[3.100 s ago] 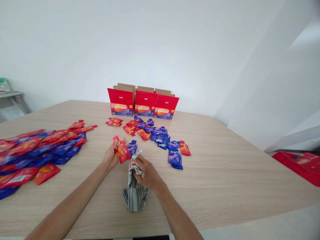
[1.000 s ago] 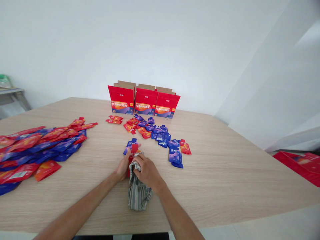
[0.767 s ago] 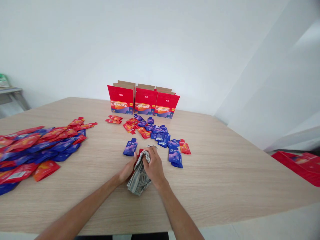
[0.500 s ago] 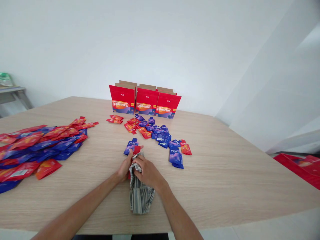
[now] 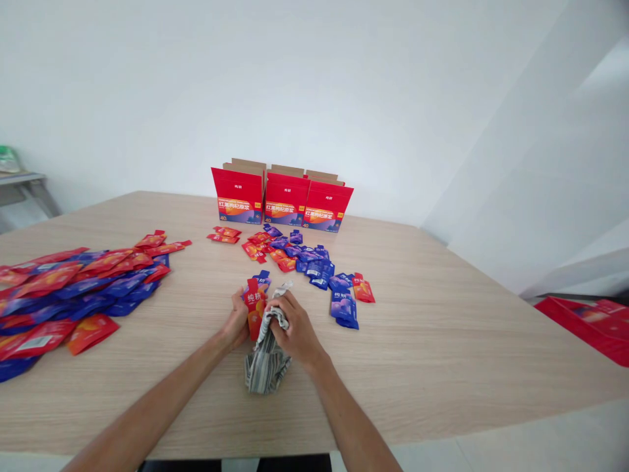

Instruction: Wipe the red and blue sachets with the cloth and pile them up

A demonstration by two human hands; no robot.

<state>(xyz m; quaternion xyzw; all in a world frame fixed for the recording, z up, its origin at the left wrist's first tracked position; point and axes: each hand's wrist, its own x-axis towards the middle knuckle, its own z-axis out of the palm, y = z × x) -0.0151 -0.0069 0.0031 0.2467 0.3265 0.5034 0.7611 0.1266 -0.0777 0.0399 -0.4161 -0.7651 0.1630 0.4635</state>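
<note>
Near the front edge of the bench [image 5: 432,347], a little left of the middle of the view, a red pouch [image 5: 255,307] stands out in the left hand [image 5: 236,321]. That hand's grip is closed on the pouch's left edge; some of its fingers are hidden. The pouch's long axis runs nearly straight away from the person, tipped slightly left, its narrow tab pointing toward the boxes and its printed face turned to the camera. Two large white characters cross it, the first 纯; the second is too blurred to be sure of. Orange fruit shapes show below.

The right hand [image 5: 297,333] has its grip pinched tight on a bunched striped cloth [image 5: 268,372], which overlaps the pouch's right side and hangs toward the person. Just behind the pouch, partly covered, is a blue pouch [image 5: 262,280], its tab also pointing away.

Across the back, three red boxes [image 5: 285,203] stand side by side, flaps raised, each lettered 红黑枸杞原浆 with "40" at the lower left. Between them and the hands lie scattered red and blue pouches [image 5: 309,255]; a large mixed heap [image 5: 103,285] spreads at the left.
</note>
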